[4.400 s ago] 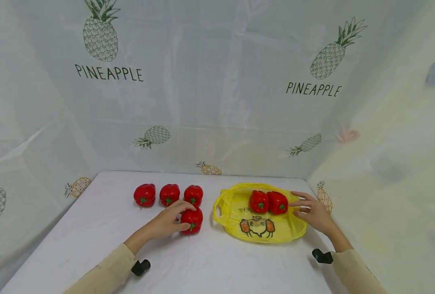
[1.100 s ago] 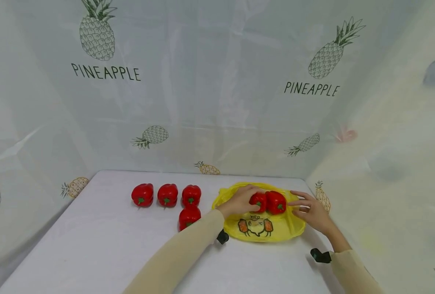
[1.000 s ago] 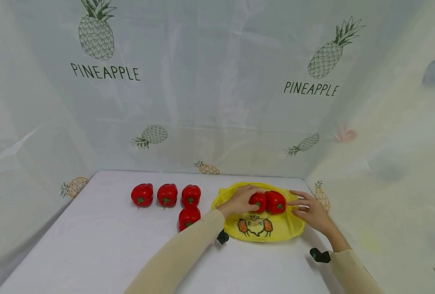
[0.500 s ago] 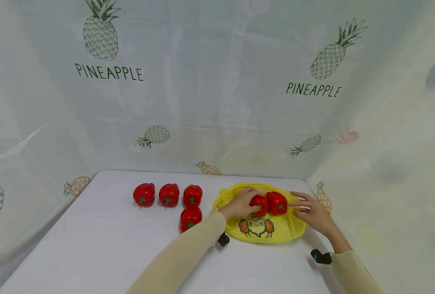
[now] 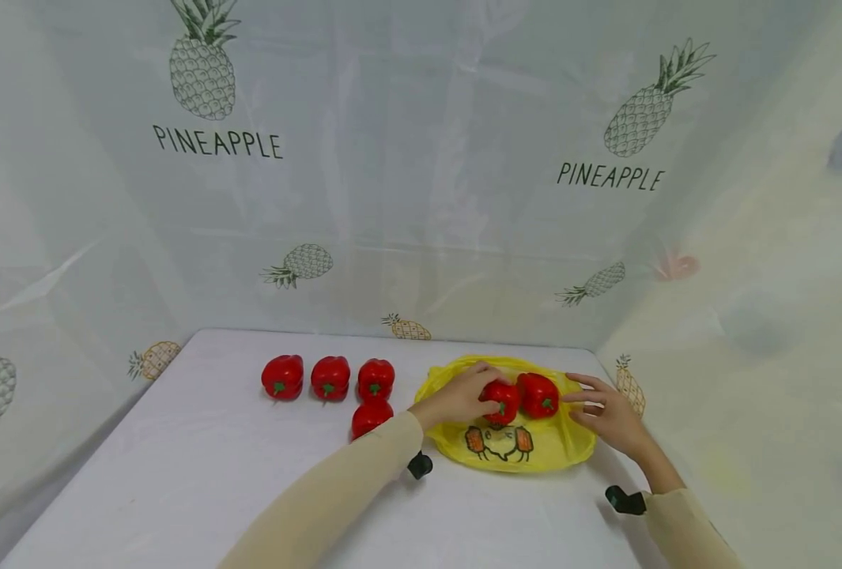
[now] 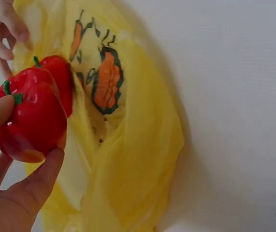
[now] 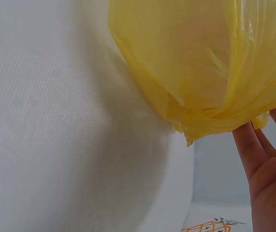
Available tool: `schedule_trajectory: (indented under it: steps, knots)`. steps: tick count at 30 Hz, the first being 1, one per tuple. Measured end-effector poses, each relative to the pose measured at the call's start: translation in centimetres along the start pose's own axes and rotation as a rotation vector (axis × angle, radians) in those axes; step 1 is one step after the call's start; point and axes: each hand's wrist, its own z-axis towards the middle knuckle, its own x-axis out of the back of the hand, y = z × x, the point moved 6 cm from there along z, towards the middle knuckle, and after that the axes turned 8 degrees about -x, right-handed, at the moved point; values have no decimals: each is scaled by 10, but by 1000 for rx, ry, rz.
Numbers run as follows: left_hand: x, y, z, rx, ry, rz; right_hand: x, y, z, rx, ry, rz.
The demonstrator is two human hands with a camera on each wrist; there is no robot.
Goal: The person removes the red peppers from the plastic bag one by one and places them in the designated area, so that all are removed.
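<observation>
My left hand (image 5: 465, 395) grips a red bell pepper (image 5: 504, 401), thumb by its green stem and fingers round its far side. In the left wrist view that bell pepper (image 6: 38, 118) hides part of a second bell pepper (image 6: 62, 79). This second bell pepper (image 5: 538, 395) lies to its right in the open yellow plastic bag (image 5: 549, 446). At the bag's right rim is my right hand (image 5: 611, 419), its fingers loosely extended over the edge. In the right wrist view its fingertips pass behind the plastic of the yellow bag (image 7: 176, 58).
Three red bell peppers, a left one (image 5: 282, 377), a middle one (image 5: 331, 378) and a right one (image 5: 375, 380), stand in a row on the white table (image 5: 179, 474). Another bell pepper (image 5: 371, 416) is in front, partly behind my left sleeve. A pineapple-print sheet (image 5: 406, 197) hangs behind.
My left hand has left the front bell pepper on the table and gone right, into the bag. The bell pepper it grips has shifted slightly forward and left. My right hand stays put.
</observation>
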Motion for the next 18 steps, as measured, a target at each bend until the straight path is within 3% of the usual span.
schedule_trajectory:
  steps: [8, 18]
  knots:
    - [19, 4, -16, -31, 26, -9, 0, -2, -1, -18, -8, -1]
    - [47, 10, -44, 1, 48, -63, 0, -1, -1, -34, -11, -7]
